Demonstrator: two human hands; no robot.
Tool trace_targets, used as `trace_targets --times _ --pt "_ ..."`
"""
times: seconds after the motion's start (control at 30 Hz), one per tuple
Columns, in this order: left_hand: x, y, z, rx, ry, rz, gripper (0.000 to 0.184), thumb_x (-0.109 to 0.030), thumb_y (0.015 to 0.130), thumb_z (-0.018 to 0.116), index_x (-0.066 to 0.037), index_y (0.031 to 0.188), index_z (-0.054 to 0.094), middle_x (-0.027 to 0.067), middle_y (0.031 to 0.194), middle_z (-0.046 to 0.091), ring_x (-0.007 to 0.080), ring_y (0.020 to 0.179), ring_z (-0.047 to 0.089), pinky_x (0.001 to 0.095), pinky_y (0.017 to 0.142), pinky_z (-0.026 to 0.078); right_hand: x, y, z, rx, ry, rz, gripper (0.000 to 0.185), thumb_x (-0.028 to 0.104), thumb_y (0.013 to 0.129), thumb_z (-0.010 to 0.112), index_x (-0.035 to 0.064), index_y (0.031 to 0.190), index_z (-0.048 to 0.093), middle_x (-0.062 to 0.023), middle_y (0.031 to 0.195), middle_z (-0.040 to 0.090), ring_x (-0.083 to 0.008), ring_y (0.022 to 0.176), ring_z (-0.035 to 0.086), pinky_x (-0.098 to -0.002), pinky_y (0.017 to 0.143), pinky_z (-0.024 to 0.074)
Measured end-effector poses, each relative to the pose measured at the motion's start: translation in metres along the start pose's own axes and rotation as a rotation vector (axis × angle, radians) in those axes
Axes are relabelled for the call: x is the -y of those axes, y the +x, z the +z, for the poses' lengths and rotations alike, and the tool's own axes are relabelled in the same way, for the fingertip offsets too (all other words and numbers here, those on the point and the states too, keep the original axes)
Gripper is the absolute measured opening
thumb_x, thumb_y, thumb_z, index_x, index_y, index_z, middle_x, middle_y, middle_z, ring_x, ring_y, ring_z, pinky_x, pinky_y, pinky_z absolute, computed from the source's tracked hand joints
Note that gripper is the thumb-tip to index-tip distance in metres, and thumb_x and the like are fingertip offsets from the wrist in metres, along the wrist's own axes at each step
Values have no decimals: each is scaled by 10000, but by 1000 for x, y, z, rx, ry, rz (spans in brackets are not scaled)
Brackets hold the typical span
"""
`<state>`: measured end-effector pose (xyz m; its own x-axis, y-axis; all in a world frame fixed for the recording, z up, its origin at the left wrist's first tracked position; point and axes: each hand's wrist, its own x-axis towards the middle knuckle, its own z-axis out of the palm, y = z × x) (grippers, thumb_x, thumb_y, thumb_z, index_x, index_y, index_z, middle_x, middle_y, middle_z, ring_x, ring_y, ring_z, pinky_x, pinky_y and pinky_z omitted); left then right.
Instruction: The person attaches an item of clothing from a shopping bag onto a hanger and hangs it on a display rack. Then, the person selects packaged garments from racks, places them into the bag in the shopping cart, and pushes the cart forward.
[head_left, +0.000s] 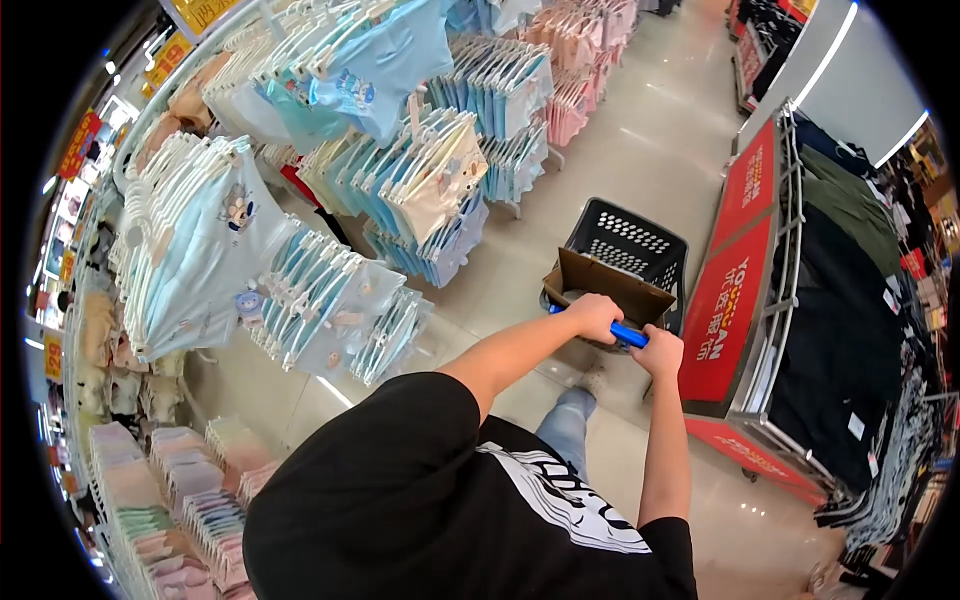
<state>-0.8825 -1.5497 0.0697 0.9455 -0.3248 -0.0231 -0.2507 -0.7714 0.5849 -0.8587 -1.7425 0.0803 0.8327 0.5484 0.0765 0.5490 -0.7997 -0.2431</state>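
Observation:
My left hand (597,317) wraps round the blue handle (628,336) of a shopping cart. Close by on the same bar, my right hand (661,353) is closed too. Ahead of both hands is the cart's dark grey basket (633,226) with round holes in its walls. An open brown cardboard box (612,279) sits at its near end, partly hidden by my hands. What lies inside the box is hard to make out.
Racks of light blue children's underwear (380,70) on white hangers line the left, with pink sets (572,70) farther along. A red-sided display bin (740,270) of dark clothes (835,300) borders the aisle on the right. Pale glossy floor (640,140) runs ahead between them.

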Motion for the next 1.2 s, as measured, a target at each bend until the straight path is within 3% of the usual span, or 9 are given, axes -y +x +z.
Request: trace_targets --times 0.13,0.2,0.73,1.2 --pt "17 46 -14 -30 25 -63 245 -324 538 642 -116 667 629 114 663 615 314 658 597 413 601 479 -24 54 -2 101 -33 12 250 284 580 708 117 743 618 -95 692 630 -282 671 617 -380 622 493" --pt "26 67 -21 -26 30 -92 240 -321 540 643 -118 666 629 109 664 617 310 661 597 410 601 477 -37 80 1 54 -28 -48 247 305 570 699 106 686 608 -98 656 620 -286 632 616 -384 580 487" --pt "84 195 -57 -92 60 -287 258 -328 526 642 -119 675 612 99 652 607 307 666 595 413 587 474 -101 246 -14 207 -37 -210 241 280 602 672 94 748 626 -112 677 631 -278 640 621 -362 605 498" --pt "144 258 -89 -105 -33 -180 223 -289 541 644 -101 650 591 125 636 593 329 635 582 434 579 455 -123 334 4 167 -30 -256 237 317 605 672 104 694 616 -104 629 615 -287 604 616 -383 567 491"
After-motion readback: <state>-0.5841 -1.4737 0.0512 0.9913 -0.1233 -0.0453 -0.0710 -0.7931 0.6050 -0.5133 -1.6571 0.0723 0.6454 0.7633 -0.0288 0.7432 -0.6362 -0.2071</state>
